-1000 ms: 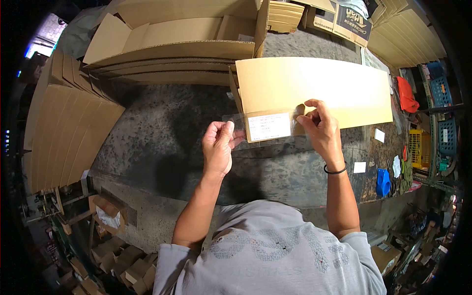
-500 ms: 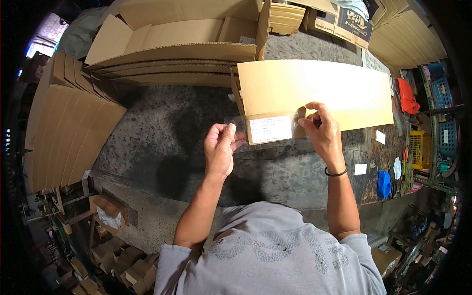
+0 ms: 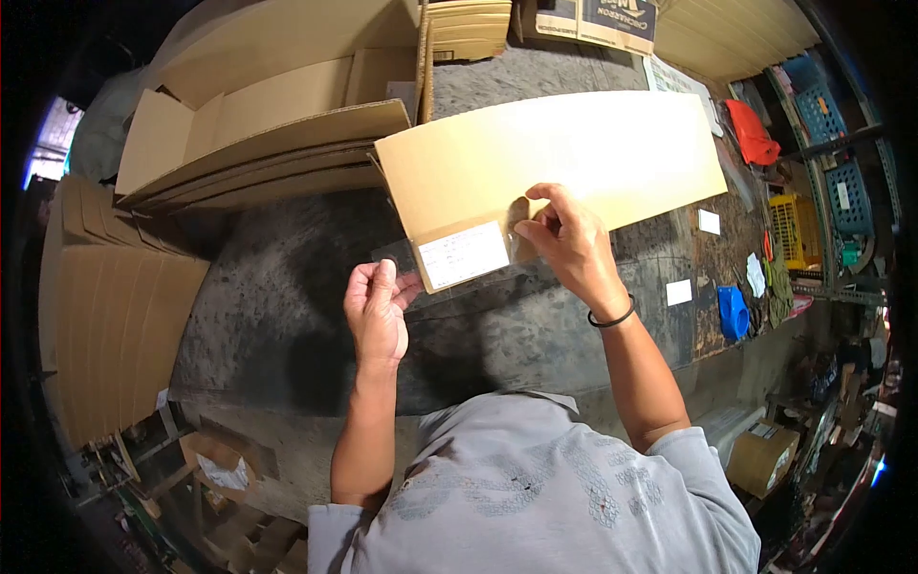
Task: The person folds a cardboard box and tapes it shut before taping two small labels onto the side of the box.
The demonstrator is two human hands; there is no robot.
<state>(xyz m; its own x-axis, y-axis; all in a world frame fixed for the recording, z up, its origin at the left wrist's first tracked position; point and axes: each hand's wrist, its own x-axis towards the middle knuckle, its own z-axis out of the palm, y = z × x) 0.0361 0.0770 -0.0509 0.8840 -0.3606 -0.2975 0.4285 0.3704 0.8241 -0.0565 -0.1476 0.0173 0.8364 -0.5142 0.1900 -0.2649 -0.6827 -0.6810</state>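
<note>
A white printed label (image 3: 464,256) lies at the lower left corner of a flat-sided cardboard box (image 3: 564,153), under a strip of clear tape (image 3: 402,254) that reaches past the box's edge on the left. My left hand (image 3: 376,311) pinches the tape's left end between thumb and fingers, just off the corner. At the label's right side, my right hand (image 3: 576,249) has thumb and forefinger closed at the tape's other end, in front of the box face. A dark band circles the right wrist. The label's print is too small to read.
Open cardboard boxes (image 3: 268,124) are stacked at the back left, folded cardboard (image 3: 124,325) at far left. On the dark table (image 3: 277,277) lie white paper pieces (image 3: 678,292), a blue object (image 3: 733,313) and a red one (image 3: 752,132). Shelves with baskets (image 3: 796,232) stand right.
The view has turned, so the box, label and both hands appear further left and slightly tilted. Both hands keep their places at the two ends of the tape.
</note>
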